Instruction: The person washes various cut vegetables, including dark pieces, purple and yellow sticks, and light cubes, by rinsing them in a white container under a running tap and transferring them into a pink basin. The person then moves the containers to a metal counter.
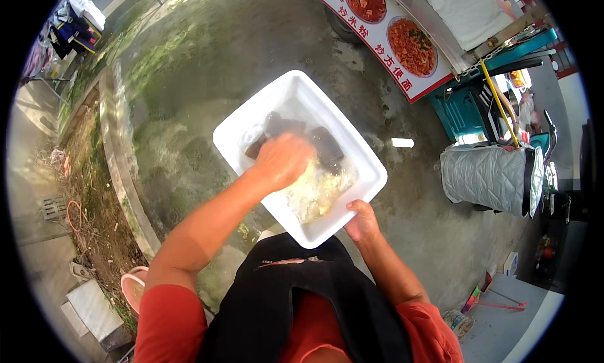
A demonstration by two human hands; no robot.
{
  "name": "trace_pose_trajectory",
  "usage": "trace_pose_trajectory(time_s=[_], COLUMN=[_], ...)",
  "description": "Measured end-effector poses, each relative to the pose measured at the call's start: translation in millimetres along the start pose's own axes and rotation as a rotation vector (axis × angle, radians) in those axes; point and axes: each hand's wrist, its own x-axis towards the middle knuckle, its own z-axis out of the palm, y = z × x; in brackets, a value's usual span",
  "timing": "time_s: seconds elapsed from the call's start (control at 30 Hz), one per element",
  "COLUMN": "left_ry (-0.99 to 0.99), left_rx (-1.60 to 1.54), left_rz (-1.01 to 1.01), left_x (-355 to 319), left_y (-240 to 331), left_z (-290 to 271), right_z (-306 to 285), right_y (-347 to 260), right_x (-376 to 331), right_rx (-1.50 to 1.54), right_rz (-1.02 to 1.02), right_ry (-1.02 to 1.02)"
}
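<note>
A white rectangular plastic tub (352,127) is in front of me, tilted cornerwise. Dark brown blocks (326,147) lie in its far half; their kind is unclear. Nearer to me sits a pale yellow, wet, crumbly-looking mass (318,190). My right hand (363,221) grips the tub by its near right rim, thumb on top. Down inside the tub is my left hand (284,161), curled and smeared by motion, over the line between dark blocks and pale mass. Its fingertips are hidden, so I cannot see whether it holds anything.
Ahead to the right stands a food cart with a picture-covered front panel (402,45). A vehicle with a silver quilted cover (484,179) is at right. A small white block (402,142) lies on the concrete floor (189,111). A kerb (123,168) and pink basin (133,289) are left.
</note>
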Motion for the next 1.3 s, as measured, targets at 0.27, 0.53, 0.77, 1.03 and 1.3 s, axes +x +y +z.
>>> trace_pose_trajectory(time_s=[0.27, 0.53, 0.77, 1.03, 1.3], left_ry=[-0.004, 0.029, 0.931, 0.29, -0.015], left_rx=[0.243, 0.111, -0.085, -1.219, -1.345], left_rz=[-0.177, 0.028, 0.092, -0.121, -0.086], left_x=[164.7, 315.1, 422.0, 572.0, 731.2], left_y=[-154.2, -226.3, -328.5, -364.2, -386.0], left_z=[-101.9, -270.2, -394.2, -368.7, -389.8], right_z=[76.9, 214.8, 303.4, 352.7, 301.4], right_y=[-95.6, -194.2, -298.3, -377.3, -445.5], right_x=[184.4, 344.1, 481.8, 620.6, 637.1], right_rx=[0.028, 0.112, 0.212, 0.287, -0.099], right_rz=[0.104, 0.075, -0.05, -0.259, -0.147], right_ry=[0.014, -0.01, -0.037, 0.015, 0.338])
